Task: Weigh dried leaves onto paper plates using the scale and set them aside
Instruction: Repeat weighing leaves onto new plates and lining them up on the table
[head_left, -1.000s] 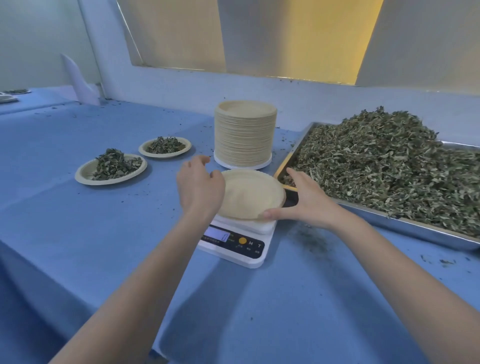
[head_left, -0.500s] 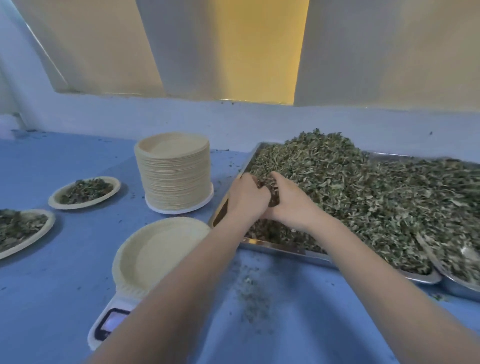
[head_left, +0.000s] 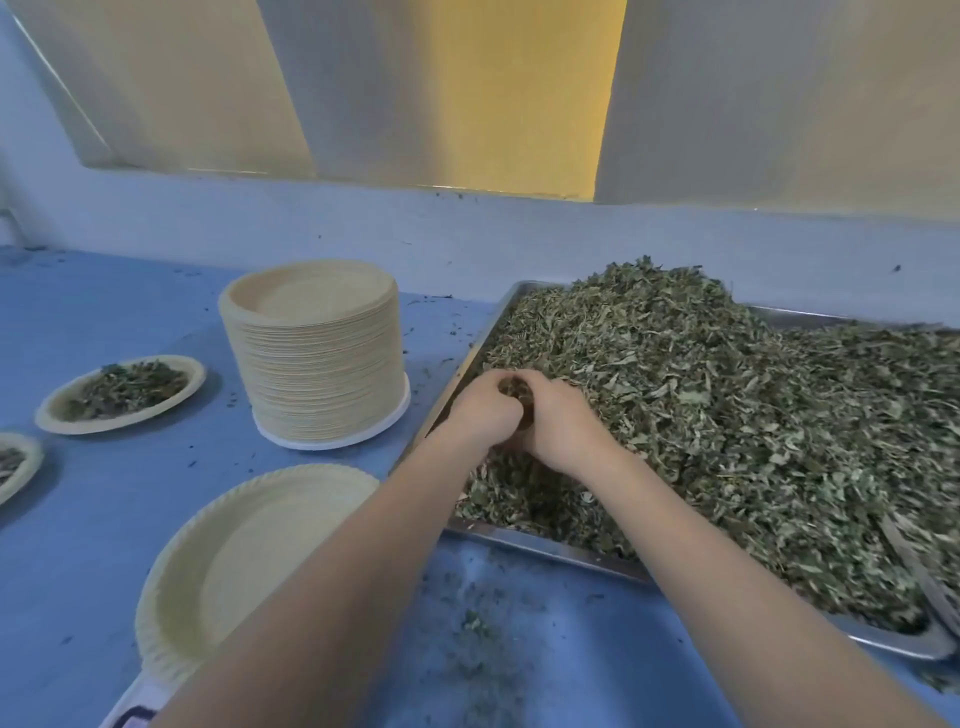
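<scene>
Both hands, left hand and right hand, stay cupped together around dried leaves.

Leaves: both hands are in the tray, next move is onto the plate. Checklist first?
1. Left hand and right hand cupped round a clump of leaves: ok.
2. Empty plate waiting on the scale: ok.
3. Scale display reading: cannot tell, arm hides it.
4. Tray has plenty left: ok.
5. Cloth by the tray free of spill: not ok, crumbs scattered.
</scene>
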